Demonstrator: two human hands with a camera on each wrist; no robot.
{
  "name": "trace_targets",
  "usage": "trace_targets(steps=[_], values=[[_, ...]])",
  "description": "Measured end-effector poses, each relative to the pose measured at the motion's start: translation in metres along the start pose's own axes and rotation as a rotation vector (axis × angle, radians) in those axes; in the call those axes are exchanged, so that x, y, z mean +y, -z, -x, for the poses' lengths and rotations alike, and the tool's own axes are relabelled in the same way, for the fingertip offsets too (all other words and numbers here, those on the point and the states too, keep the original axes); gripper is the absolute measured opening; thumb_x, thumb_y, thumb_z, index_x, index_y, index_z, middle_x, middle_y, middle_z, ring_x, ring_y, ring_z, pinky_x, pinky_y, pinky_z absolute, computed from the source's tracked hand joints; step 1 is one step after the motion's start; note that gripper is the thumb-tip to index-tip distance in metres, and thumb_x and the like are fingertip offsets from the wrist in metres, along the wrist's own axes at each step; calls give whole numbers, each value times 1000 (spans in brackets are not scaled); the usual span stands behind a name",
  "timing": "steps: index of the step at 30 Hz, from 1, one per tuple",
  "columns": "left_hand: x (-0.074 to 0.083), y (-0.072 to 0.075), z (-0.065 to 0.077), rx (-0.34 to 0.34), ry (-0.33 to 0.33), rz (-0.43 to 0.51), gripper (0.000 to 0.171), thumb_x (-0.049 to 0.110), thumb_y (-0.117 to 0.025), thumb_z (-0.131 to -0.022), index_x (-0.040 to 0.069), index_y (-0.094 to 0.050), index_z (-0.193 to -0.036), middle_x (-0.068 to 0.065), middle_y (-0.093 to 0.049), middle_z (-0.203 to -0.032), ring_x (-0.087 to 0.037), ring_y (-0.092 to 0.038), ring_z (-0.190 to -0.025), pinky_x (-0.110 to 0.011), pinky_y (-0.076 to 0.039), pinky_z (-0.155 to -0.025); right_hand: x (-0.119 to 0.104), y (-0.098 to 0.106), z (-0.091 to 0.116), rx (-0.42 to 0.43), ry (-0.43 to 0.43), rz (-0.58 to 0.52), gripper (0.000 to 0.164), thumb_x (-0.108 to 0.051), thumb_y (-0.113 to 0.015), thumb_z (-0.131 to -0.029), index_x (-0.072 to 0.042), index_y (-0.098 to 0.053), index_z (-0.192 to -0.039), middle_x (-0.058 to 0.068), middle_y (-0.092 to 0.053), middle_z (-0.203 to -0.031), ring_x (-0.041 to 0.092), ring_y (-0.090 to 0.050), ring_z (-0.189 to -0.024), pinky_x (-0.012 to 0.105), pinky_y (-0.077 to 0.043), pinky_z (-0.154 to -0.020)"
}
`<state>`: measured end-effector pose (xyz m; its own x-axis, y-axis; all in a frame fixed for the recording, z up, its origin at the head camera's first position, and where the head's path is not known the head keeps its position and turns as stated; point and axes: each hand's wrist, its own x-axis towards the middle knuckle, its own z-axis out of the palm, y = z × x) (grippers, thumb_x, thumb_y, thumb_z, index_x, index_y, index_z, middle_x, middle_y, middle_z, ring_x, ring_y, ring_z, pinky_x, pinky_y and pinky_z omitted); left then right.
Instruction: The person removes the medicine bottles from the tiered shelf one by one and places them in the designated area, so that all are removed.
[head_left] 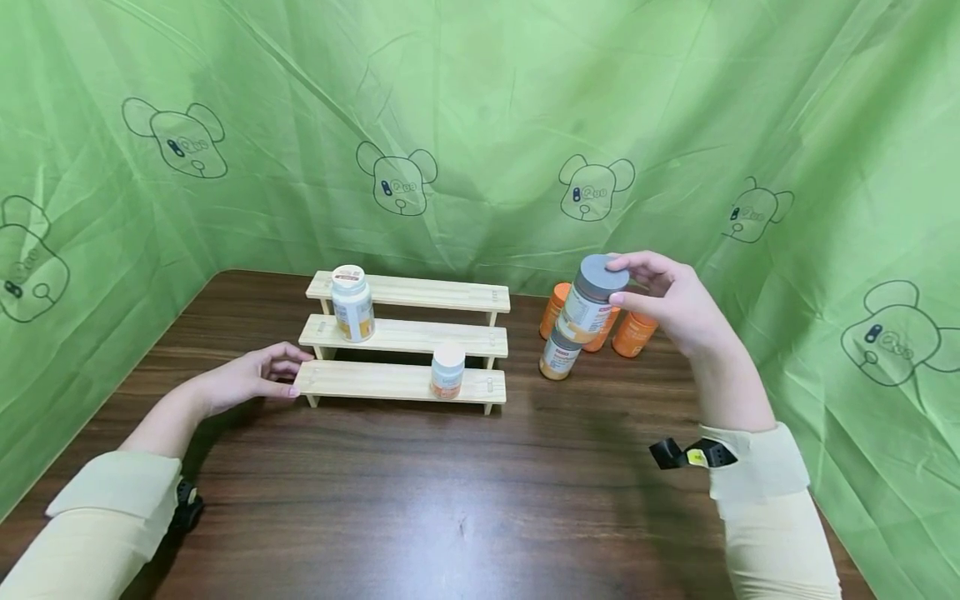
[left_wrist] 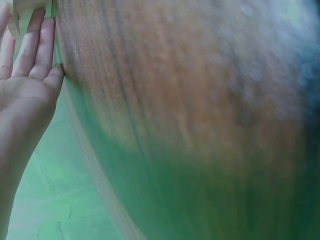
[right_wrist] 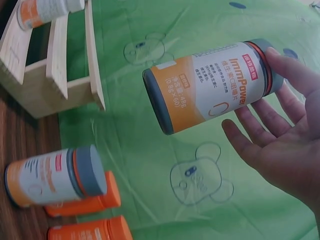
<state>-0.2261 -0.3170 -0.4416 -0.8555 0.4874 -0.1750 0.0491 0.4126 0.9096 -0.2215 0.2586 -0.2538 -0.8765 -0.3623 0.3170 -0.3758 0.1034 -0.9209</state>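
Observation:
My right hand [head_left: 671, 304] grips a supplement bottle [right_wrist: 207, 87] by its grey lid, thumb on one side and fingers on the other. It is held in the air, slightly tilted. Below it in the head view, a matching grey-lidded bottle [head_left: 558, 358] stands on the table, its top hidden. At the left end of a three-step wooden rack [head_left: 397, 382], my left hand [head_left: 251, 379] touches the lowest shelf with loosely extended fingers. A large white bottle [head_left: 352, 308] stands on the middle step, and a small white-capped bottle [head_left: 447, 371] on the lowest.
Several orange bottles [head_left: 635, 335] stand behind and beside the held bottle, partly covered by it. The dark wooden table [head_left: 420, 492] reaches back to a green cloth [head_left: 480, 125] printed with bear heads, which hangs around the back and sides.

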Motion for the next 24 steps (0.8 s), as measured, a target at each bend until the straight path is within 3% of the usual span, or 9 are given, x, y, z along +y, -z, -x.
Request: trace_targets(steps=[9, 24], values=[[2, 0, 0, -6, 3, -1, 58, 14, -69, -85, 3, -39, -133, -23, -54, -128, -10, -59, -106, -21, -45, -86, 16, 19, 15, 41, 37, -42, 35, 15, -63, -80, -3, -64, -111, 0, -62, -123, 11, -58, -110, 20, -48, -86], [2, -1, 1, -7, -5, 7, 58, 13, -69, -85, 2, -38, -133, -23, -56, -126, -12, -60, -105, -22, -45, -85, 47, 45, 37, 96, -18, -86, 37, 15, -60, -83, -4, -63, -114, -1, -62, -121, 9, -60, -105, 19, -48, -84]])
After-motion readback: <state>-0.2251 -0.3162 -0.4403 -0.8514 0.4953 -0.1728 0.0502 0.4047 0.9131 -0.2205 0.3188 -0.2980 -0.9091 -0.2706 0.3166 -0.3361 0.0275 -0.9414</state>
